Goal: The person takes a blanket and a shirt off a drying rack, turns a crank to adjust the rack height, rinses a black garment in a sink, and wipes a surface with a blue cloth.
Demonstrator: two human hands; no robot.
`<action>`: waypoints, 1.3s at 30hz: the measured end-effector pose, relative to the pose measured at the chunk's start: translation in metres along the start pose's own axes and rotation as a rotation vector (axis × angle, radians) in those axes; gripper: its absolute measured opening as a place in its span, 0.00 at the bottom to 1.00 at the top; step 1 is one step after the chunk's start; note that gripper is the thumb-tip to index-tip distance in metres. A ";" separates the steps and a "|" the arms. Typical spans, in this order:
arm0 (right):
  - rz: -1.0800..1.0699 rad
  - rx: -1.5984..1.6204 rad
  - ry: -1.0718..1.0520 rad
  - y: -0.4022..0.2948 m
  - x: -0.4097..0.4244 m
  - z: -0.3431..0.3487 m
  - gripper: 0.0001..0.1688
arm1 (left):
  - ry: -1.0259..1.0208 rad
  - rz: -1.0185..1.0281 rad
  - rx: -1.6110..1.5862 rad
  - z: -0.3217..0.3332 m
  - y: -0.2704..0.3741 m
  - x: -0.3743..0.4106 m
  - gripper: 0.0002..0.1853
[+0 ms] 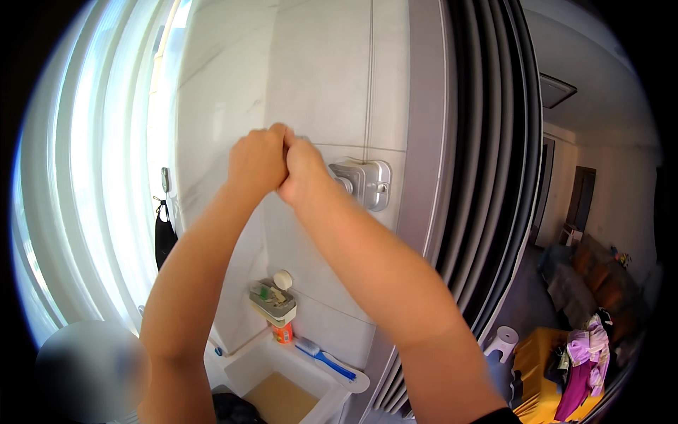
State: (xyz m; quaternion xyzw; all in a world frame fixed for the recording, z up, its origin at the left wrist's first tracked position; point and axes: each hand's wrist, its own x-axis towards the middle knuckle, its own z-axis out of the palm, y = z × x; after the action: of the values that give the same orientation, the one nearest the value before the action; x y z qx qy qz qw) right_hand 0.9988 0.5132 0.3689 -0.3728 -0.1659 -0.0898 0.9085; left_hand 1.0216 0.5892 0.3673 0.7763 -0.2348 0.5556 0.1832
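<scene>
My left hand (258, 161) and my right hand (303, 168) are raised together in front of the tiled wall (323, 79). They press against each other with the fingers curled away from view. Whether anything is between them cannot be seen. Just right of my right wrist, a grey wall-mounted fixture (378, 185) is partly covered by my forearm. Below my arms is a white sink (243, 365) with brownish water or a brown bottom (283, 397). A blue-handled scrub brush (331, 363) lies on its rim.
A soap dish (273, 302) hangs above an orange container (282, 333). Sheer curtains (95, 185) cover the left; a dark folding curtain or door (487, 132) borders the right. Beyond it are a white stool (502, 342) and clothes (585, 350) on a yellow-covered surface (535, 365).
</scene>
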 end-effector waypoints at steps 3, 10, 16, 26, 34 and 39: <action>-0.033 -0.112 -0.048 -0.039 -0.014 0.001 0.17 | -0.023 0.033 -0.041 -0.025 0.033 0.018 0.05; -0.137 -0.033 -0.230 -0.078 -0.091 -0.045 0.14 | 0.094 0.332 0.015 -0.034 0.103 -0.005 0.08; -0.087 -0.008 -0.041 -0.029 -0.160 -0.124 0.20 | 0.060 0.503 -0.086 -0.023 0.125 -0.098 0.17; 0.054 -0.005 -0.132 0.068 -0.117 -0.145 0.17 | -0.074 0.262 -0.148 0.020 0.040 -0.159 0.20; 0.046 -0.156 -0.044 0.072 0.015 -0.072 0.15 | -0.073 0.082 -0.131 0.033 -0.034 -0.066 0.14; -0.054 -0.132 0.040 0.007 0.012 -0.004 0.16 | -0.056 -0.005 -0.082 -0.007 -0.006 0.002 0.10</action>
State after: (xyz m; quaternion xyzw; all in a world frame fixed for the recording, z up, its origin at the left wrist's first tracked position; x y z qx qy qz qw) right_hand 1.0126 0.5147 0.3657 -0.4255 -0.1515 -0.1326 0.8823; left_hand 1.0196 0.5976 0.3711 0.7839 -0.2605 0.5232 0.2094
